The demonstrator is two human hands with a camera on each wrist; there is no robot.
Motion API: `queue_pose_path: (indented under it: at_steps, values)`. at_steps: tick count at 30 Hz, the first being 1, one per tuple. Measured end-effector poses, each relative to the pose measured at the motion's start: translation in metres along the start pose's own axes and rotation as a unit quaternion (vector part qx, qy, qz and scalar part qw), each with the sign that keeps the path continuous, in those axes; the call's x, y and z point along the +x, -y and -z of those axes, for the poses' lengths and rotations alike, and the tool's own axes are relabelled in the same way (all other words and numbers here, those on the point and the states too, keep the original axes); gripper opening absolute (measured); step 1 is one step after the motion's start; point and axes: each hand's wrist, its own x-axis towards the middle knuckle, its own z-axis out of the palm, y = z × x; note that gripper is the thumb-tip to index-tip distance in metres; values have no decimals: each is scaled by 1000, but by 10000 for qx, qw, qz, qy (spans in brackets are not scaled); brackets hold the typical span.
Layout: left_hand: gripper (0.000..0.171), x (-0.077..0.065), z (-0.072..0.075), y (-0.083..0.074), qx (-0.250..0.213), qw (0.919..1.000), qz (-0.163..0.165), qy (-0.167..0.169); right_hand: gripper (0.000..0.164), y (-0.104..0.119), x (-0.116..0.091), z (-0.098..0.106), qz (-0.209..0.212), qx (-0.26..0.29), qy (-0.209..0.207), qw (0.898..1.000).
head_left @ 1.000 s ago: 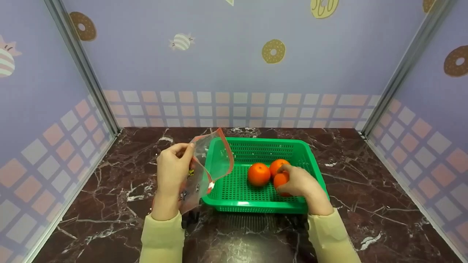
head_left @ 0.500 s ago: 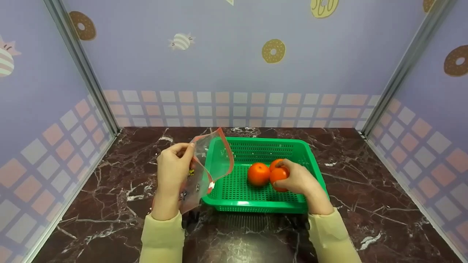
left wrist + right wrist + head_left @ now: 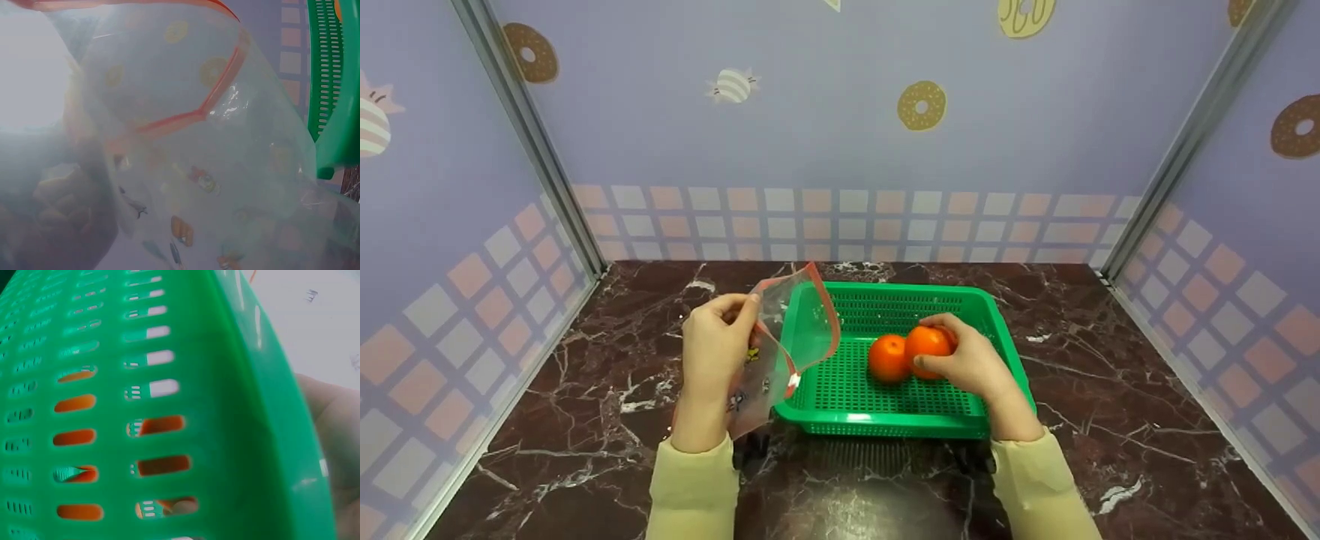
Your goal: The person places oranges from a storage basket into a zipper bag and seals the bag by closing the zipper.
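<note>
My left hand (image 3: pixel 711 349) pinches the edge of a clear zip bag (image 3: pixel 806 319) with a red-orange rim and small printed pictures. The bag's mouth gapes to the right, over the left side of a green slotted basket (image 3: pixel 885 429). In the left wrist view, the bag's film (image 3: pixel 225 152) fills most of the picture. My right hand (image 3: pixel 979 364) grips an orange (image 3: pixel 926 347) inside the basket, thumb in front and fingers behind. Just left of it another orange (image 3: pixel 888 360) lies on the basket floor. A third orange is mostly hidden behind the held one.
The basket stands on a dark red marbled tabletop (image 3: pixel 840 487). Patterned lilac panels (image 3: pixel 840 150) enclose the table at the back and both sides. In the right wrist view, the basket wall (image 3: pixel 236 405) blocks most of the right hand.
My right hand has taken the orange up and leftward, so it now covers the orange behind it. The left hand and the bag look unmoved.
</note>
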Motion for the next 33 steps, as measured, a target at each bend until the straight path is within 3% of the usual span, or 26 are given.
queue_pose_path:
  at_steps: [12,33]
  values:
    - [25,1,0,-1,83,9999,-79,26,56,4,1,-4,279,935,-320,9947]
    - [24,0,0,-1,-14,10000,-62,3,57,19,2,-16,518,2209,-630,9719]
